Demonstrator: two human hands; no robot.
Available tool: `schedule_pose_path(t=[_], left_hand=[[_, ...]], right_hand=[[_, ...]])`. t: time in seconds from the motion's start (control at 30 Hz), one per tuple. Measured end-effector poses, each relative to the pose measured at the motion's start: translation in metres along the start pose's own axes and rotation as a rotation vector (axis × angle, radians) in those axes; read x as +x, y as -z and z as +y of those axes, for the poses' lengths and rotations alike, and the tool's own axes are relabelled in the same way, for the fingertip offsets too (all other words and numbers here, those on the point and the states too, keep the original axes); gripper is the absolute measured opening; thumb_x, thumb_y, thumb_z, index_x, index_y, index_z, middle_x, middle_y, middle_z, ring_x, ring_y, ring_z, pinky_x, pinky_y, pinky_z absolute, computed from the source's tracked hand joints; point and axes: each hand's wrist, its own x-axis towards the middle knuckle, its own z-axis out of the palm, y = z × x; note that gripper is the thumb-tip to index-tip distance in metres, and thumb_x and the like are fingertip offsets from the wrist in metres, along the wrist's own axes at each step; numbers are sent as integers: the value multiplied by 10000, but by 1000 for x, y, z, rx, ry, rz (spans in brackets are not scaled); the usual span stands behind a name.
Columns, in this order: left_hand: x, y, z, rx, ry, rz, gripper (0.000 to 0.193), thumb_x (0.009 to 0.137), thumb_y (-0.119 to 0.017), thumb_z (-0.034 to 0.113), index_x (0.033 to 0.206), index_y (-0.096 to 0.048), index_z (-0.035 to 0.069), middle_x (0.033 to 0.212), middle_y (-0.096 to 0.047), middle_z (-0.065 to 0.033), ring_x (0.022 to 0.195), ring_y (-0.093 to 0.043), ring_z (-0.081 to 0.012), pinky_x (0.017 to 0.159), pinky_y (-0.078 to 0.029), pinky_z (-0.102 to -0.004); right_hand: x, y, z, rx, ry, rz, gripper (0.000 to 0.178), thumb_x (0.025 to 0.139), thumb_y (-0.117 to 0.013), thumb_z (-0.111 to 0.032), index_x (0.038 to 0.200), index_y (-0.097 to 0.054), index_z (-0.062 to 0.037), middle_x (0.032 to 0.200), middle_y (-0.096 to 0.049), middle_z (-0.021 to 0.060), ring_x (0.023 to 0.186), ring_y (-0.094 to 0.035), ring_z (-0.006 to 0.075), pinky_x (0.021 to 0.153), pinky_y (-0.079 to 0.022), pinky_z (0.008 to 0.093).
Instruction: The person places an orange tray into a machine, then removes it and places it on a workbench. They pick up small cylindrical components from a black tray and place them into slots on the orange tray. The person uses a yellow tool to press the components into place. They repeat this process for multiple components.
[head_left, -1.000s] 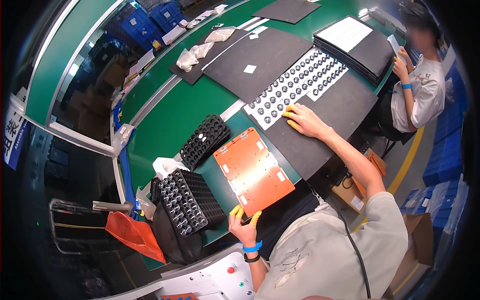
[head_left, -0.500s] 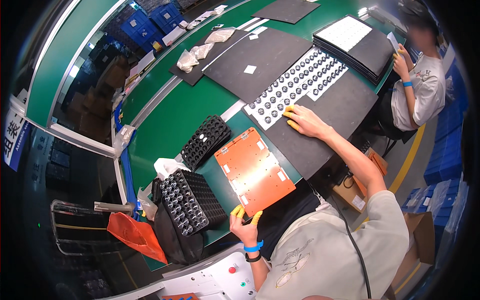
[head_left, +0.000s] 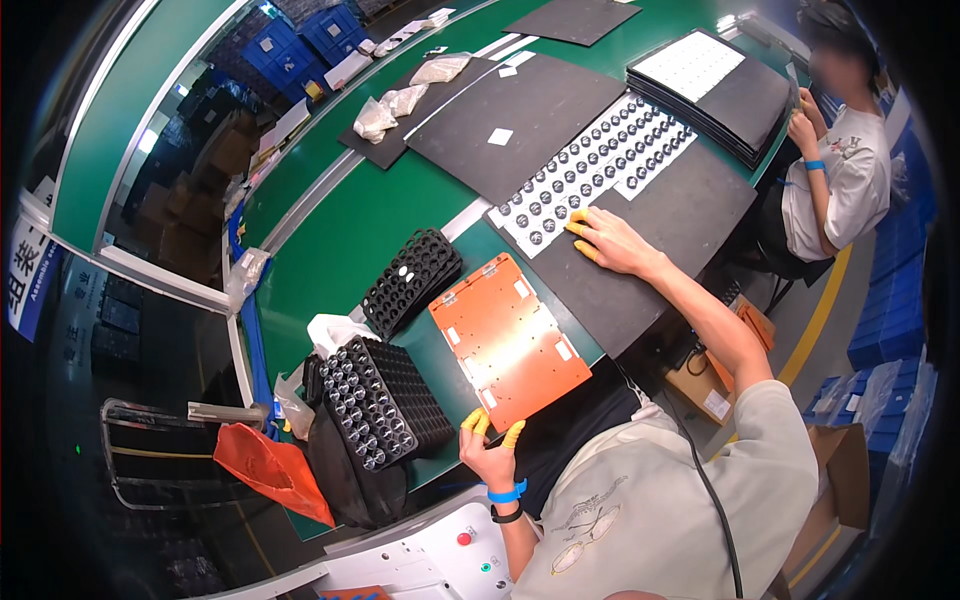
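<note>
My left hand [head_left: 487, 456], with yellow finger covers, grips the near corner of a flat orange plate [head_left: 510, 345] between thumb and fingers. The plate has white patches and small metal fittings along its edges. My right hand [head_left: 612, 242] is stretched forward and lies at the near end of a white sheet [head_left: 515, 236] covered with rows of small round black parts [head_left: 597, 181]. Its yellow-covered fingertips are apart and touch down beside the parts; whether one lies under them is hidden. A black board [head_left: 650, 270] lies beneath the sheet.
A black holed tray [head_left: 412, 283] and a stacked black block of shiny cups [head_left: 370, 410] stand left of the plate. Plastic bags [head_left: 375, 120] lie on far boards. A stack of black boards [head_left: 750, 105] sits far right, near a seated co-worker [head_left: 845, 180]. An orange bag [head_left: 270, 470] hangs lower left.
My hands, the orange plate and the sheet of parts keep their places. The co-worker's hands and the thing held in them have shifted slightly.
</note>
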Motion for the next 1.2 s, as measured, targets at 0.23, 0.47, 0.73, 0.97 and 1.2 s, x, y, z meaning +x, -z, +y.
schedule_pose_path(t=[0.23, 0.47, 0.73, 0.97, 1.2], left_hand=[[-1, 0, -1, 9, 10, -13, 625, 587, -949, 392, 1001, -737, -27, 993, -682, -64, 624, -447, -168, 542, -368, -293], [1, 0, 1, 3, 10, -16, 611, 592, -944, 402, 1002, -748, -6, 986, -690, -75, 637, -486, -197, 544, -376, -317], [0, 2, 2, 18, 19, -21, 624, 595, -940, 422, 1008, -749, -6, 984, -687, -72, 637, -493, -195, 540, -377, -315], [1, 1, 2, 5, 20, -15, 630, 596, -938, 433, 1010, -751, -3, 985, -688, -67, 640, -496, -190, 540, -380, -308], [1, 1, 1, -5, -3, -11, 643, 592, -948, 395, 1014, -732, -40, 994, -679, -63, 622, -442, -158, 539, -366, -283]], right_hand=[[1, 1, -2, 29, 3, -13, 293, 870, -694, -127, 1128, -660, 5, 1146, -588, 116, 1061, -566, 292, 912, -493, 398], [6, -7, -8, 113, 63, -23, 293, 871, -700, -139, 1130, -661, -9, 1143, -593, 117, 1054, -572, 294, 911, -496, 403], [7, -6, -12, 81, 48, -59, 337, 884, -691, -163, 1172, -640, 5, 1179, -587, 129, 1078, -567, 302, 942, -478, 401], [9, -2, -16, 55, 64, -72, 345, 886, -682, -160, 1185, -638, 6, 1193, -589, 136, 1093, -566, 303, 949, -473, 401], [9, -9, -17, 149, 130, -54, 328, 887, -688, -159, 1172, -634, -6, 1209, -587, 129, 1084, -567, 303, 944, -477, 407]])
